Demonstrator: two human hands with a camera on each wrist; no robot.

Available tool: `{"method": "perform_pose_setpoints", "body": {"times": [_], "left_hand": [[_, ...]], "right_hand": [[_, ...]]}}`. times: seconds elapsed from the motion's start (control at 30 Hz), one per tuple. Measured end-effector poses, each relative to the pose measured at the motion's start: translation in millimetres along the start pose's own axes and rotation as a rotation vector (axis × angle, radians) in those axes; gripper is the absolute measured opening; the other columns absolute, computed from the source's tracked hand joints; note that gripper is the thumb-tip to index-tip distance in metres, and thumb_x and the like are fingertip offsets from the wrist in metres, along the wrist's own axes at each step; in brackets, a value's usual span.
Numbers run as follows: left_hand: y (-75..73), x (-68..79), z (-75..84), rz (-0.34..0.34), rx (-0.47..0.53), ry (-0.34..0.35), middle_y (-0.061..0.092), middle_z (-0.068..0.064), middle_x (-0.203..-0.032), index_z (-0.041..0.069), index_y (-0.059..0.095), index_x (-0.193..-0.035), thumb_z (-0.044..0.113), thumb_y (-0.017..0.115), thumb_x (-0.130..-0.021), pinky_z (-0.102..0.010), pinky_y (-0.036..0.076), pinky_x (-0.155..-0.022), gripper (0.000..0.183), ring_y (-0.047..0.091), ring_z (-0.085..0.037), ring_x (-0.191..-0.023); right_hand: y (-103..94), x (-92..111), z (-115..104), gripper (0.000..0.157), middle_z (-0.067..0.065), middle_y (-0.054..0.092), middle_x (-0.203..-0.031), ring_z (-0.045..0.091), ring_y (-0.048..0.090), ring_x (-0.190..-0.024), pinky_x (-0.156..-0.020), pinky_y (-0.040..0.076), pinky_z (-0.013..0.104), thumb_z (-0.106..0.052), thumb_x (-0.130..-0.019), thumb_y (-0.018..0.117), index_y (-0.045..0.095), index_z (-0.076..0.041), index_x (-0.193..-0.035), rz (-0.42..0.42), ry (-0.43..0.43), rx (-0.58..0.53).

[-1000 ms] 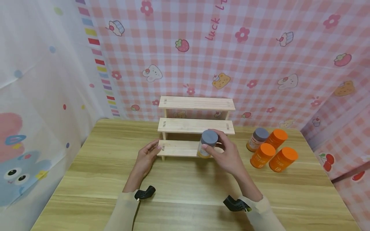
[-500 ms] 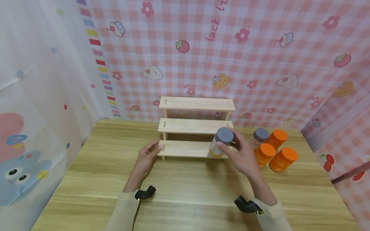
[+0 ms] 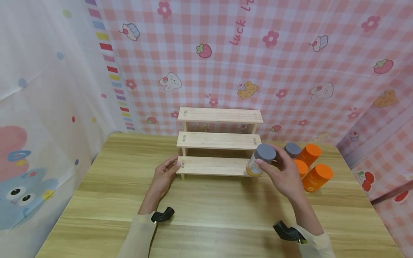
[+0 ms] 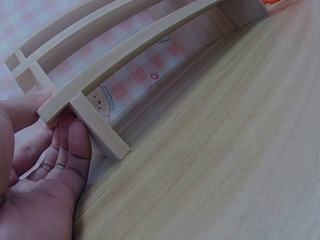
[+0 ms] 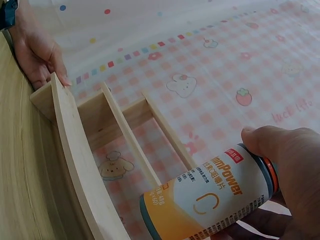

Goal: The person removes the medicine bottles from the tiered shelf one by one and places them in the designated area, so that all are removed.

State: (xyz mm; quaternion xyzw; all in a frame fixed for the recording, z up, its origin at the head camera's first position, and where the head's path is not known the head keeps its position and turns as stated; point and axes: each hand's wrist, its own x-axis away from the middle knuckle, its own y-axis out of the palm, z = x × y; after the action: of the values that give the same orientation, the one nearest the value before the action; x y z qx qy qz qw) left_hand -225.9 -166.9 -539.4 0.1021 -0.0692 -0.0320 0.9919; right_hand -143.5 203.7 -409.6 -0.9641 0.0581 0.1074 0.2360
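A three-step wooden shelf (image 3: 213,166) stands at the back of the table. My left hand (image 3: 162,177) pinches the left end of its lowest step, thumb on top and fingers curled beneath, as the left wrist view shows (image 4: 55,170). In my right hand (image 3: 284,175) is a grey-lidded supplement bottle (image 3: 258,163), gripped between thumb and fingers at the right end of that step. Its white and orange label faces the right wrist camera (image 5: 205,200). Whether the bottle's base touches the wood, I cannot tell.
Right of the shelf stand three orange bottles (image 3: 317,178) and another grey-lidded bottle (image 3: 292,149), partly hidden by my right hand. A pink checked cloth (image 3: 219,64) hangs behind the table (image 3: 200,218), and a white cloth (image 3: 42,89) at the left.
My right hand has carried the grey-lidded bottle rightward along the lowest step, from right of its middle to its right end. My left hand has stayed at the shelf's left end.
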Motion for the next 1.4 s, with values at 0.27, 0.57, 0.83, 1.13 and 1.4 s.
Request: {"method": "perform_pose_setpoints", "body": {"times": [0.27, 0.57, 0.83, 1.13, 1.4], "left_hand": [[0.3, 0.0, 0.3, 0.003, 0.003, 0.002, 0.061, 0.004, -0.108, 0.001, 0.051, -0.148, 0.008, 0.062, -0.102, -0.016, 0.053, -0.082, 0.048, 0.062, -0.004, -0.097], [1.4, -0.7, -1.0, 0.002, 0.006, 0.001, 0.061, 0.003, -0.109, 0.0, 0.051, -0.148, 0.007, 0.062, -0.102, -0.017, 0.053, -0.085, 0.048, 0.062, -0.005, -0.099], [-0.1, -1.6, -2.1, 0.01, 0.017, 0.005, 0.062, 0.003, -0.108, 0.0, 0.053, -0.147, 0.007, 0.063, -0.102, -0.016, 0.053, -0.083, 0.047, 0.063, -0.005, -0.098], [-2.8, -2.6, -4.0, 0.002, 0.023, 0.004, 0.062, 0.004, -0.109, -0.001, 0.051, -0.148, 0.007, 0.063, -0.102, -0.016, 0.054, -0.085, 0.049, 0.063, -0.005, -0.1], [-1.1, -2.0, -2.6, -0.005, 0.029, 0.008, 0.063, 0.003, -0.109, -0.001, 0.051, -0.148, 0.007, 0.062, -0.102, -0.017, 0.054, -0.084, 0.048, 0.063, -0.006, -0.1]], "right_hand": [[-9.8, 4.6, 4.9, 0.056, 0.012, 0.064, -0.132, -0.005, 0.058, -0.112, -0.094, 0.047, 0.006, -0.027, -0.095, 0.076, 0.054, -0.014, -0.145, 0.012, 0.018, 0.018], [-20.6, 11.4, 15.7, 0.056, 0.013, 0.065, -0.126, -0.009, 0.061, -0.105, -0.09, 0.049, 0.007, -0.016, -0.093, 0.077, 0.056, -0.009, -0.144, 0.054, -0.028, 0.022], [-33.7, 21.3, 23.1, 0.056, -0.01, 0.061, -0.121, -0.008, 0.059, -0.106, -0.089, 0.048, 0.005, -0.018, -0.093, 0.078, 0.056, -0.01, -0.144, 0.081, 0.012, 0.06], [-45.7, 33.3, 34.6, 0.055, -0.018, 0.06, -0.118, -0.009, 0.059, -0.105, -0.088, 0.048, 0.004, -0.017, -0.093, 0.077, 0.055, -0.007, -0.142, 0.098, 0.012, 0.1], [-56.8, 43.3, 41.4, 0.055, -0.019, 0.059, -0.117, -0.01, 0.058, -0.106, -0.088, 0.047, 0.004, -0.02, -0.095, 0.076, 0.054, -0.009, -0.144, 0.094, 0.054, 0.115]]}}
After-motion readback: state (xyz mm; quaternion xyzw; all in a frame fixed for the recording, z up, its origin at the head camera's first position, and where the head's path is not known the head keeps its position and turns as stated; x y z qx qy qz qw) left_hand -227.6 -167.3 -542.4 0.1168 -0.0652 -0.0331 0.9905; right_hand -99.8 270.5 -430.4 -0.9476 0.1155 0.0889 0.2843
